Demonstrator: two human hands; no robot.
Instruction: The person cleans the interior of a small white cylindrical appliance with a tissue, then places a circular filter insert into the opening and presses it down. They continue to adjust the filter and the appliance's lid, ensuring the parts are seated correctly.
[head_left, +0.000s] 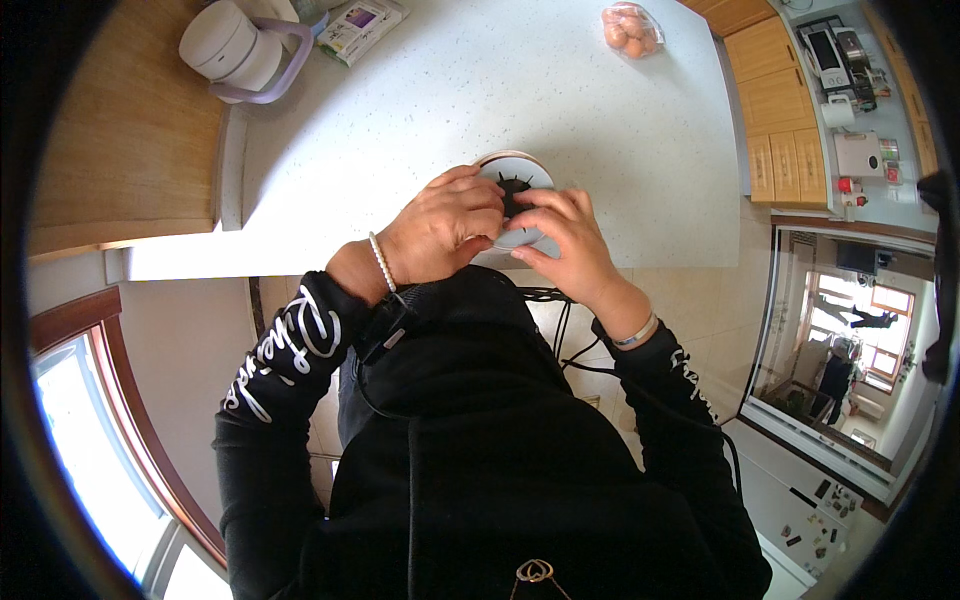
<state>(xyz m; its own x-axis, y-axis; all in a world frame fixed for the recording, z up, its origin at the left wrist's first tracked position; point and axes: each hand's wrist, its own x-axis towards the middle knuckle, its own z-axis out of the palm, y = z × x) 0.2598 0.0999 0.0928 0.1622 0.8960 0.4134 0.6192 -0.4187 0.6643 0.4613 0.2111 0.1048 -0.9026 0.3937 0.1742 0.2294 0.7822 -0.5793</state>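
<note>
- The left hand (455, 220) lies back up with curled fingers against the left side of the white round dish (528, 166); its grip is partly hidden, so I cannot tell what it holds.
- The right hand (560, 235) comes from the other side, fingers bent and thumb set apart from them; fingertips meet the dark round piece (514, 188), while the thumb is at the dish's near right rim. I cannot tell whether it grips either one.
- The dark piece, with thin spokes around it, sits over the dish, between the two hands and partly covered by their fingers.
- The dish is close to the near edge of the speckled white desk (400, 130).
- Toward the desk's far right corner lies a clear bag of round, pinkish-brown items (630, 32).
- By its far left corner are a white appliance with a lavender handle (240, 52) and a flat package (358, 30).
</note>
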